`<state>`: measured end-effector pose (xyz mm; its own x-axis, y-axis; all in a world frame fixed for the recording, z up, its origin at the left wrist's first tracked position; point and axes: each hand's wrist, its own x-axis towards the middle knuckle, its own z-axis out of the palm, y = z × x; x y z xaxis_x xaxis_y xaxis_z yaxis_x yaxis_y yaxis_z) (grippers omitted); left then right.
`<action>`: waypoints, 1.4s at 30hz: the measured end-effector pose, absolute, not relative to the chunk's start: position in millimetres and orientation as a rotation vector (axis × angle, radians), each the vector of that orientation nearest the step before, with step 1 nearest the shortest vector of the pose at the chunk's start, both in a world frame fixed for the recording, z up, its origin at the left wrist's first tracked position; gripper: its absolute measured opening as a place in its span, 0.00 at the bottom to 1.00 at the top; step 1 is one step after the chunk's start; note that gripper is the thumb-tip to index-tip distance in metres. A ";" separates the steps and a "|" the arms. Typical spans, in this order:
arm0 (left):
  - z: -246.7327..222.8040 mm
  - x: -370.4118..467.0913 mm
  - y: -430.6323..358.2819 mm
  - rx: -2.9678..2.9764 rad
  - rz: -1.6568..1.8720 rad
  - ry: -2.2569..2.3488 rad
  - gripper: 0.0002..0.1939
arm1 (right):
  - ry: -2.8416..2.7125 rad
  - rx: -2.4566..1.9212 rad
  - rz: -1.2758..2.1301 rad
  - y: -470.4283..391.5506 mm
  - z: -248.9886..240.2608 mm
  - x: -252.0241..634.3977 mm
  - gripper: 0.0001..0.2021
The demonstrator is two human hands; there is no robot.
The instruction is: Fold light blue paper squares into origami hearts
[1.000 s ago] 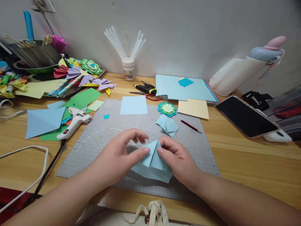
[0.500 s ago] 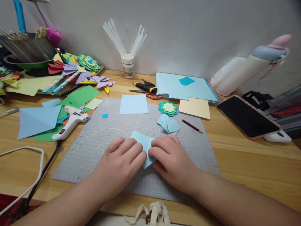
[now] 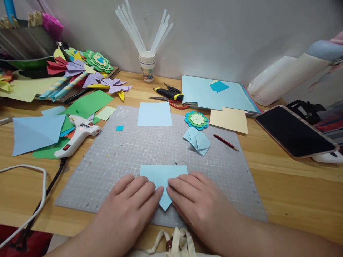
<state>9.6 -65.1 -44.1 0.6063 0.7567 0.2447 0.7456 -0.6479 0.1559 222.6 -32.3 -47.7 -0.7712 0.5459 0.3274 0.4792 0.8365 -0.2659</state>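
A light blue sheet of paper (image 3: 164, 173) lies on the grey cutting mat (image 3: 120, 192), its upper edge straight and its near end coming to a point. On its left side my left hand (image 3: 131, 203) presses with fingers together. My right hand (image 3: 203, 203) bears on the right side, thumb and fingertips close to the middle; both hands cover parts of the paper's sides. Beyond them are a folded light blue paper piece (image 3: 197, 141), a layered blue and green paper flower (image 3: 196, 120) and a pale blue square sheet (image 3: 154, 114).
A white glue gun (image 3: 77, 135) with a black cord lies at left on paper scraps. Scissors and a black-and-yellow cutter (image 3: 168, 94) lie behind the mat, near a cup of straws (image 3: 147, 67). At right are a pencil (image 3: 226, 142) and a phone (image 3: 296, 130).
The paper now lies flatter and nearer me, with its straight edge away and a point toward me. Both hands have moved nearer with it. The view has shifted slightly.
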 end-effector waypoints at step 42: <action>-46.8 10.3 -38.9 2.124 0.416 1.724 0.11 | -2.333 -1.258 0.961 -5.7 -42.0 220.5 0.08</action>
<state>10.3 -38.9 -46.8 0.2068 0.9784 -0.0051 0.8682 -0.1811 0.4620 220.5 -5.7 -42.0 -0.5602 0.8277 -0.0342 0.6117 0.3854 -0.6909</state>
